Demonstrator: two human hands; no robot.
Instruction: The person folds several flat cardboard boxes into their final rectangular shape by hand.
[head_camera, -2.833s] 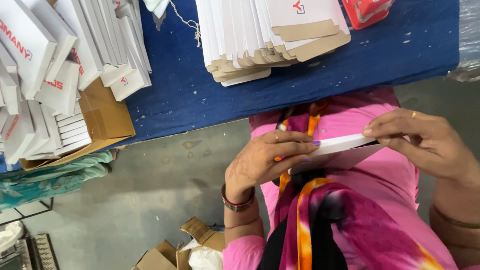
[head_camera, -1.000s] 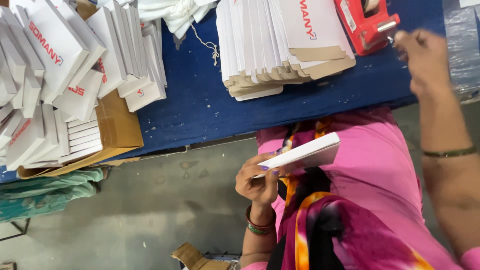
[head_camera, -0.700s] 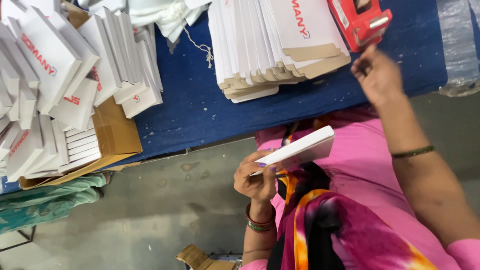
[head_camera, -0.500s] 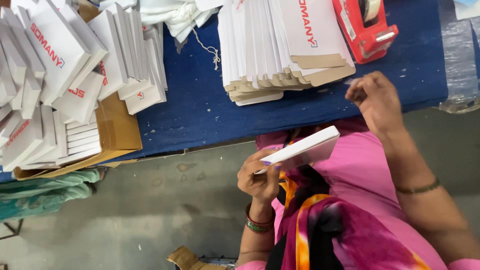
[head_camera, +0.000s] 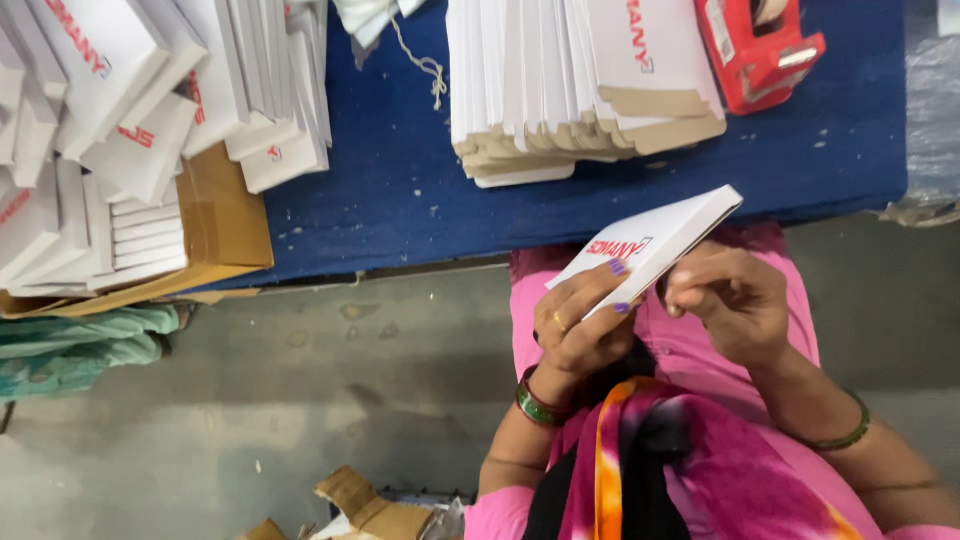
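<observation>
- White flat carton (head_camera: 655, 240), with red print on its face, is held tilted in the air just off the near edge of the blue tabletop (head_camera: 400, 190), above the person's pink-clad lap.
- Left hand (head_camera: 585, 325) grasps the carton's lower end: fingers lie across the printed face, thumb beneath.
- Right hand (head_camera: 730, 300) is curled against the carton's underside edge; fingertips touch it, but whether they pinch it cannot be told.
- Stack of flat white cartons (head_camera: 580, 85) with brown flaps lies at the tabletop's middle, towards the far edge.
- Red tape dispenser (head_camera: 760, 45) sits just beside that stack, near the far right corner.
- More white cartons (head_camera: 150, 120) are piled at the left end, partly over a brown cardboard box (head_camera: 225, 215).
</observation>
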